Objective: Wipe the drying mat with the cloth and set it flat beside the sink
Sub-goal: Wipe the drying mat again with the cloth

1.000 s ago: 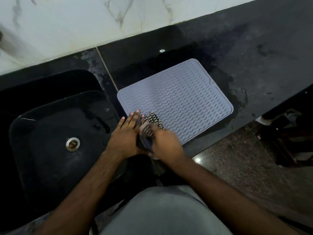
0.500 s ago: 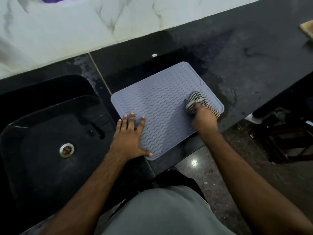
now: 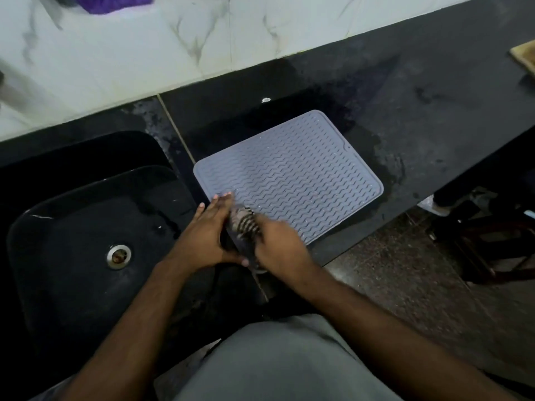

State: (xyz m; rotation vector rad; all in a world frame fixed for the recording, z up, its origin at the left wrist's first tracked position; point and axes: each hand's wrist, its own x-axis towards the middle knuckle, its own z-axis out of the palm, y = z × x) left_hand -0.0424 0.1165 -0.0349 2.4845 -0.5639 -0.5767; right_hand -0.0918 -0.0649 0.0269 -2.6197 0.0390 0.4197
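The right hand (image 3: 278, 247) has swept the checked cloth (image 3: 243, 224) back from the mat's far corner to its near-left corner, fingers curled round the bundle; the left hand (image 3: 205, 235) stays flat, fingers straight, pinning that corner; the grey silicone drying mat (image 3: 292, 175) lies flat on the wet black counter (image 3: 434, 111) just beside the sink (image 3: 75, 227); wiping looks well along, with droplets left on the ridges.

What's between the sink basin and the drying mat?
Head view: a strip of bare wet black counter separates sink from drying mat; nearer the camera, the left hand spans it.
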